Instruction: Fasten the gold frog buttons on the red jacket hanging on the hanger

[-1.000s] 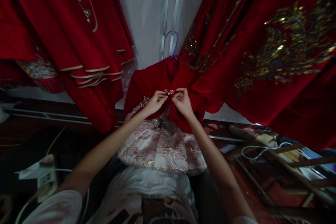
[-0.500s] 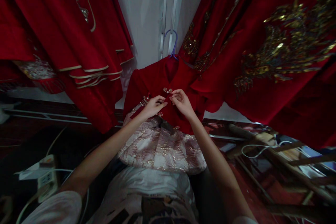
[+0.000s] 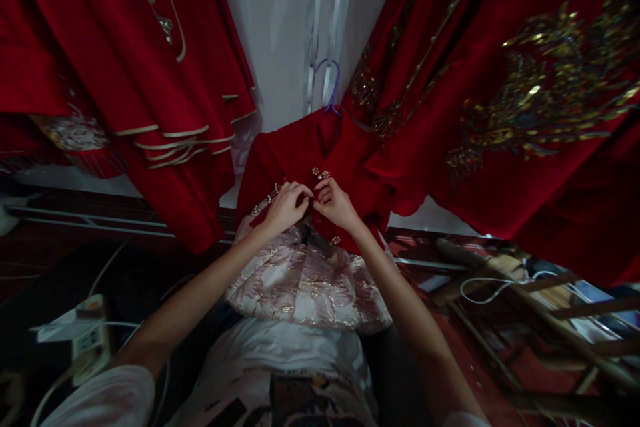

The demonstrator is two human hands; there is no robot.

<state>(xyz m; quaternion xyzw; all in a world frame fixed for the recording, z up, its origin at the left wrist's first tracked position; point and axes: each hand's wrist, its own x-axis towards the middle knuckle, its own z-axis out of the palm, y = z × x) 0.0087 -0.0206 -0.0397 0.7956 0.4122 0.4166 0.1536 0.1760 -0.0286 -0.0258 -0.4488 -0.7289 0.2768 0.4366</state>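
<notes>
A red jacket [image 3: 280,147] hangs in front of me on a purple hanger [image 3: 335,83]. Beaded flower clasps [image 3: 321,174] sit at its front opening, with another beaded flower [image 3: 335,241] lower down. My left hand [image 3: 290,205] and my right hand [image 3: 334,203] meet at the front of the jacket, just below the upper clasp. Both hands have fingertips pinched close together on the jacket's front edge. What exactly lies between the fingertips is too small and dark to make out. Pink and gold brocade fabric [image 3: 310,280] spreads below the jacket over my lap.
Red garments [image 3: 190,80] hang at the left, and a red garment with gold sequins [image 3: 530,87] hangs at the right. A power strip [image 3: 91,340] with cables lies at lower left. A wooden frame [image 3: 550,327] with white cord stands at lower right.
My right hand has moved slightly left and down from the upper clasp. My left hand has shifted a little, and the fingertips of both hands are now closer together.
</notes>
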